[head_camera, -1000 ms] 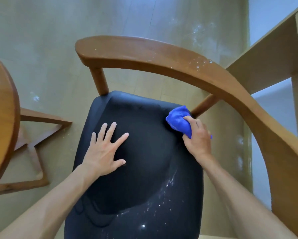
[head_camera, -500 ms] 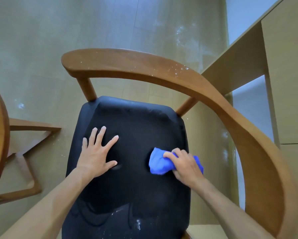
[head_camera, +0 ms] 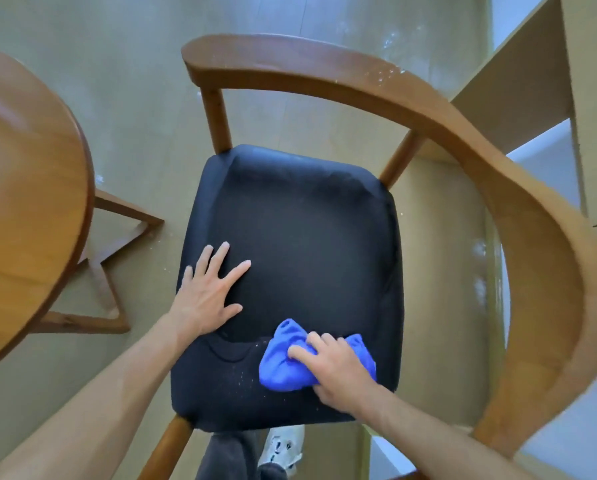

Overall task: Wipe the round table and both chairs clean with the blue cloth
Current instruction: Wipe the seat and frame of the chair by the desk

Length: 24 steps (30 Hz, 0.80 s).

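Low in the frame, the right hand (head_camera: 338,370) clutches the bunched blue cloth (head_camera: 283,362) on the black seat (head_camera: 307,244), near its front edge, where white specks (head_camera: 241,374) lie. Left of centre, the left hand (head_camera: 207,296) presses flat, fingers spread. Best to sweep those crumbs off the edge. The curved backrest (head_camera: 387,81) at upper right looks dusty; the round table (head_camera: 23,188) is at far left
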Each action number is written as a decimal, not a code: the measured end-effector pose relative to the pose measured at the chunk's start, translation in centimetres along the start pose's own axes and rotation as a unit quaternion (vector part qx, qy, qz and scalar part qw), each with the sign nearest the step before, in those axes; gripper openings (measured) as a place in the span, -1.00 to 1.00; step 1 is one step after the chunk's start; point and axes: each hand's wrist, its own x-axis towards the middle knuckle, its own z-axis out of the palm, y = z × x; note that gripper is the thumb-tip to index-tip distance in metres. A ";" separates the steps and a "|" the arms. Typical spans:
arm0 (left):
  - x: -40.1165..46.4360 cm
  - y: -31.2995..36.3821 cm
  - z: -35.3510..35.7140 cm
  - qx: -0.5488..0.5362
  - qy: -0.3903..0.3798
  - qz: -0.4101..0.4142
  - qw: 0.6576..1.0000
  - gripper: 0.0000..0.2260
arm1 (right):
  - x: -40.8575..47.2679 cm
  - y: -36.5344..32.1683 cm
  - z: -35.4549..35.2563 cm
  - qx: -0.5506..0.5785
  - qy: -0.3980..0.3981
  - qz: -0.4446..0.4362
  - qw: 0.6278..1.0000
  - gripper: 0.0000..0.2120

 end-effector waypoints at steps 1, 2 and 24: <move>-1.4 -0.1 0.5 0.003 -0.010 0.000 1.000 -0.27 | -0.7 -0.4 0.0 -0.008 -0.042 -0.053 0.998 -0.45; -2.4 -0.1 0.8 0.003 -0.015 -0.001 1.000 -0.27 | -0.9 -0.1 -0.6 -0.016 -0.081 -0.098 0.992 -0.47; -1.1 -3.4 -0.1 -0.033 0.000 0.062 0.998 -0.45 | 5.9 -8.5 1.1 -0.104 0.044 -0.205 0.972 -0.52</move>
